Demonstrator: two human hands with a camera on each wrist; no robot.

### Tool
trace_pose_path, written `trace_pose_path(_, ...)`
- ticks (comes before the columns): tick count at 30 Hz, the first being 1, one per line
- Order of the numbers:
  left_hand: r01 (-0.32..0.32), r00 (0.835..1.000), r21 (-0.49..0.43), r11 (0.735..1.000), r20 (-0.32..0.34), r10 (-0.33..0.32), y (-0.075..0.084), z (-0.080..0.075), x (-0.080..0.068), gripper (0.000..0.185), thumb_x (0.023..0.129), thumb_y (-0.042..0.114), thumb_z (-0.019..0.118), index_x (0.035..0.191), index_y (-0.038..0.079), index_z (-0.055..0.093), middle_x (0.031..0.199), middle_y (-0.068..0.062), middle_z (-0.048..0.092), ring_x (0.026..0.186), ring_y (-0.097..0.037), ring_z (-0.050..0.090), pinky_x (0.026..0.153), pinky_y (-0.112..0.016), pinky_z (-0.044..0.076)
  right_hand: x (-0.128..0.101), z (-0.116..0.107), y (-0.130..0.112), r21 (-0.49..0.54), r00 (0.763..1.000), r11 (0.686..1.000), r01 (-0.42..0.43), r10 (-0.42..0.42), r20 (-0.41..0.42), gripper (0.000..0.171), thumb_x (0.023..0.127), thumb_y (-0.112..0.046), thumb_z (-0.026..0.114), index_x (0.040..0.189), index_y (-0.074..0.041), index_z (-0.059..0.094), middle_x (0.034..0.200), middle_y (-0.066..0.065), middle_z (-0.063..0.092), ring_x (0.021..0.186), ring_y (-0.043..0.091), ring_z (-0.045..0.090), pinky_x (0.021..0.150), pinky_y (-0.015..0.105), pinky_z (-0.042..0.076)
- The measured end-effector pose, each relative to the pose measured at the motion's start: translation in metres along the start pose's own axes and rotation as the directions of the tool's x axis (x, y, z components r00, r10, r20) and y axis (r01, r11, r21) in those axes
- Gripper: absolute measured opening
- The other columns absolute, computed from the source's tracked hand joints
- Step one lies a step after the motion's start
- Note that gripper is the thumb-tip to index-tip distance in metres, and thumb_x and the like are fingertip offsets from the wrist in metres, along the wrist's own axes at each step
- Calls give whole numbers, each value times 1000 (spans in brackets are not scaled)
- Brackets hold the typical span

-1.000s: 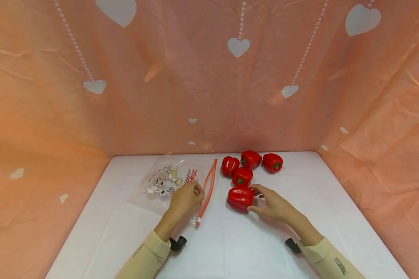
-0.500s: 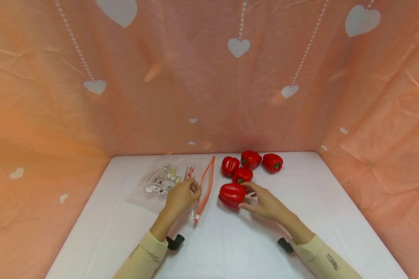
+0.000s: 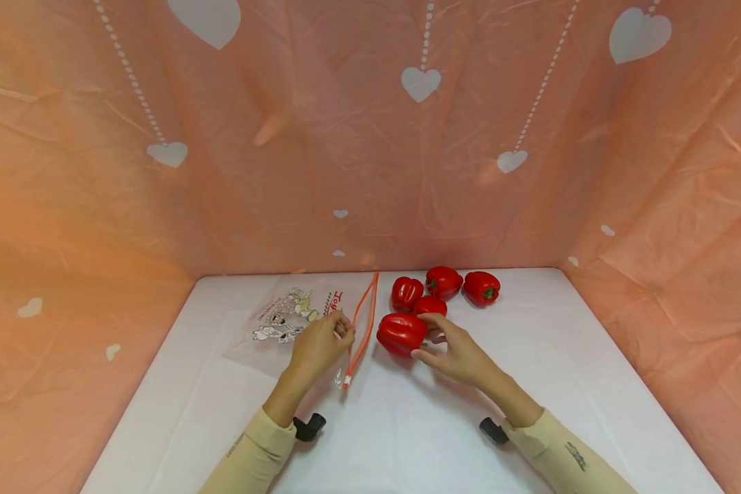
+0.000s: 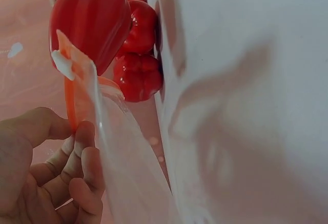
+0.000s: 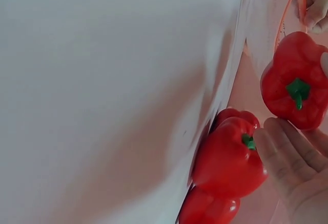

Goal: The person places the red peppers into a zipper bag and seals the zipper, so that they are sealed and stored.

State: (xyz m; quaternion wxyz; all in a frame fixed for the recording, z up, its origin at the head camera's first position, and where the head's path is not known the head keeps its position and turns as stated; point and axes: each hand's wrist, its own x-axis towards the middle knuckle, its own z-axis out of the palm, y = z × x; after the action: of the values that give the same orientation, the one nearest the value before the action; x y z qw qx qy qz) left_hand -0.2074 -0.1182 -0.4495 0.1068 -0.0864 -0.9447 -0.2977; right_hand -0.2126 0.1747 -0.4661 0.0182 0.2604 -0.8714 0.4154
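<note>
Hands: right (image 3: 455, 353) grips pepper (image 3: 401, 333), long axis sideways, stem rightward | left (image 3: 318, 346) pinches bag (image 3: 296, 317) opening

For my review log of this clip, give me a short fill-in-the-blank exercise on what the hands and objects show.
1. The right hand holds a red ____.
2. The left hand pinches the open mouth of a clear zip ____.
3. Besides the held one, ____ peppers lie on the white table.

Missing words: pepper; bag; four
</note>
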Motion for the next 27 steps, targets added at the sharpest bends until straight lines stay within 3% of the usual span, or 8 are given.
trace_pose_path(11, -4, 1000, -6, 1000, -2, 4, 0, 0, 2, 6, 88, 25, 70, 87, 21, 65, 73, 13, 64, 62, -4, 56, 50, -28, 41, 14, 6, -8, 47, 999, 998, -37, 39, -24, 66, 83, -31, 82, 138, -16, 49, 121, 2, 64, 101, 28, 67, 89, 46, 56)
trace_pose_path(17, -1, 1000, -2, 1000, -1, 1, 0, 1, 2, 7, 88, 25, 70, 86, 21, 65, 73, 13, 63, 61, -4, 55, 50, -27, 41, 20, 8, -12, 43, 999, 999, -18, 20, -26, 67, 84, -35, 81, 139, -16, 48, 122, 1, 64, 102, 28, 67, 88, 44, 56)
trace_pose_path(22, 4, 1000, 5, 1000, -4, -4, 0, 1, 2, 7, 88, 25, 70, 86, 21, 65, 72, 13, 63, 60, -5, 54, 49, -27, 40, 25, 11, -13, 60, 999, 997, -50, 51, -20, 68, 83, -34, 83, 139, -15, 49, 120, 1, 63, 102, 24, 66, 89, 44, 56)
trace_pose_path(27, 0, 1000, -1, 1000, -8, 0, 1, 1, 2, 7, 88, 25, 70, 86, 20, 66, 72, 13, 63, 61, -5, 54, 50, -27, 41, 31, 15, -13, 77, 996, 993, -89, 91, -21, 69, 82, -34, 83, 139, -14, 50, 117, 3, 63, 103, 28, 65, 88, 44, 56)
